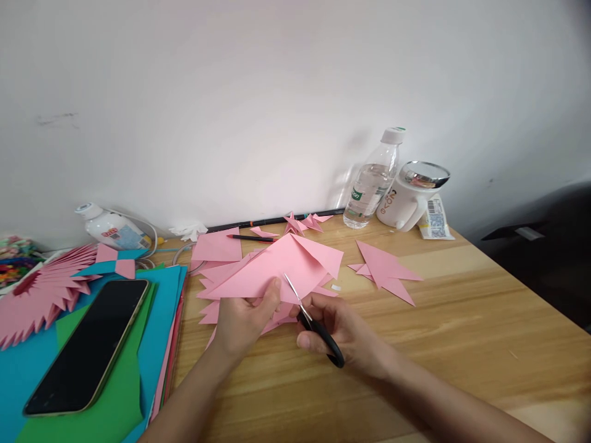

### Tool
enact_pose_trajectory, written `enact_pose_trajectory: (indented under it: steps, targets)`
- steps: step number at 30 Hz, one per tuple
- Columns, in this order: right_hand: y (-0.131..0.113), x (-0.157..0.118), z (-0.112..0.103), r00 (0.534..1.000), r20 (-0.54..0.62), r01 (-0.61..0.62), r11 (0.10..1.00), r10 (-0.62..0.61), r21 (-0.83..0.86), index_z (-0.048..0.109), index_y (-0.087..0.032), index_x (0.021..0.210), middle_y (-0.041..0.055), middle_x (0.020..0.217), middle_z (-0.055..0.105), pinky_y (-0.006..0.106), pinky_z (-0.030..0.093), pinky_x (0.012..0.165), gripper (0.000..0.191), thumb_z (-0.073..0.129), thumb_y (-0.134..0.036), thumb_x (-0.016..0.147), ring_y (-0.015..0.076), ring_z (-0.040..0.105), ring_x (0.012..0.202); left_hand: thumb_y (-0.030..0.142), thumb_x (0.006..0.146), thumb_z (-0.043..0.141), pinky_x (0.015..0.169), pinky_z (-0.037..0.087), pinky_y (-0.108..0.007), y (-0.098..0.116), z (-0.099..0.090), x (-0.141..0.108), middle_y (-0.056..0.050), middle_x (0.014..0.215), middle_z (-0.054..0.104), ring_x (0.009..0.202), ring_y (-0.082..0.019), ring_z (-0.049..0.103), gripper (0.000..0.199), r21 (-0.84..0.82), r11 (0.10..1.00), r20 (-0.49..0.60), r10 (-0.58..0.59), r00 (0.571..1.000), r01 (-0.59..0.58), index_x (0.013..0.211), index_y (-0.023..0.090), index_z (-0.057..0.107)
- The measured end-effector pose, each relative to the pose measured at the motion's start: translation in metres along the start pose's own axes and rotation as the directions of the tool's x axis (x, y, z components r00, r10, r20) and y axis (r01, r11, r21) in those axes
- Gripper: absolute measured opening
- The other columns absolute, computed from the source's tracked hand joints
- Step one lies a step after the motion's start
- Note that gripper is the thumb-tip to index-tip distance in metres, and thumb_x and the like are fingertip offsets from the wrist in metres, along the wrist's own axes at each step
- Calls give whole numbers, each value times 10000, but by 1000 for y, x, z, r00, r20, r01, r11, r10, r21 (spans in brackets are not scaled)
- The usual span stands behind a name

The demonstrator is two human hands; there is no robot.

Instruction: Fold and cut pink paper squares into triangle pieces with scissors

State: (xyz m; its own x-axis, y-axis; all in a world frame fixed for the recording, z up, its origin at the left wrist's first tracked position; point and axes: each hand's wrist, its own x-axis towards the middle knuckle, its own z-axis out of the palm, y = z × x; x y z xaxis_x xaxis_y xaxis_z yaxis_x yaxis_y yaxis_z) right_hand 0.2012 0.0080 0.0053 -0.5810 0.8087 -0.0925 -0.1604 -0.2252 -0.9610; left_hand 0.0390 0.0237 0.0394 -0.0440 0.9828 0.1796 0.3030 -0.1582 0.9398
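Note:
My left hand (249, 317) pinches the lower edge of a folded pink paper (258, 271), thumb on top and fingers beneath. My right hand (335, 326) is closed round the black handles of a pair of scissors (323, 337). The blades point up and left, with a blade lying over the paper's lower edge, just right of my left thumb. Beneath the held paper lie several pointed pink pieces (210, 312). Another cut pink piece (388, 264) rests on the wooden table to the right.
At the back right stand a water bottle (369, 191), a white mug (401, 200) and a small packet (434, 218). On the left, a phone (87, 344) lies on green and blue paper (159, 332) beside a pleated pink fan (46, 295). A pencil (252, 238) lies behind the paper.

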Motion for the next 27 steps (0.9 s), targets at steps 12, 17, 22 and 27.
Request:
enact_pose_trajectory:
  steps: [12,17,22,27]
  targets:
    - [2,0,1,1000,-16,19,999,-19,-29,507,-160,811,-72,600,367,204,206,470,418,726,-495,690,54,285,523,292,715,596,529,472,-236,0,1,0,10,481,537,491,-132,534,278,-24,999,11,-21,1000,21,469,186,521]
    - [2,0,1,998,-34,45,999,-46,-29,459,-176,731,-83,549,378,194,213,450,404,735,-468,688,46,299,484,293,722,570,445,429,-210,1,2,0,23,463,522,429,-106,493,263,-40,999,19,-17,1000,18,494,181,501]
    - [4,0,1,999,-43,19,1000,-18,21,458,-177,693,-85,519,418,185,240,441,418,787,-428,636,44,333,459,296,742,551,420,422,-200,-2,2,0,29,444,517,407,-101,491,257,-42,999,33,-6,999,7,522,175,498]
    - [7,1,1,999,-45,-7,998,10,64,487,-174,729,-82,515,455,185,241,439,410,804,-410,622,45,336,449,291,744,560,421,429,-196,-2,1,0,29,440,523,404,-98,498,249,-65,997,48,-27,998,31,533,174,500]
